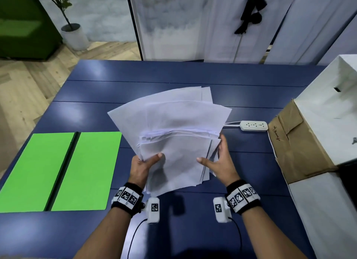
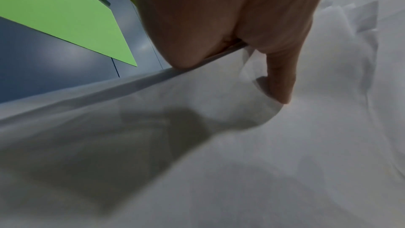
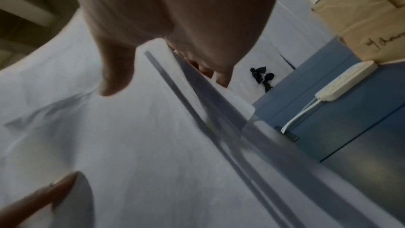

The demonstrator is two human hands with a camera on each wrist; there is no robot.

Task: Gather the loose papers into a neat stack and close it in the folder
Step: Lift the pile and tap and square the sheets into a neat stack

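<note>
Step in hand: gathering, not yet squared. Loose white paper sheets (image 1: 173, 135) held fanned and uneven above middle of dark blue bench (image 1: 193, 75), far ends splayed.

Left hand (image 1: 143, 166) grips left side of bundle, thumb on top, fingers underneath. Right hand (image 1: 218, 160) holds right side, thumb on top sheet, fingers curled behind edge.

Bright green open folder (image 1: 58, 171) lies flat near left edge of bench, apart from the sheets.

Next move probably: tap edges on bench to align, then carry left onto folder.
</note>
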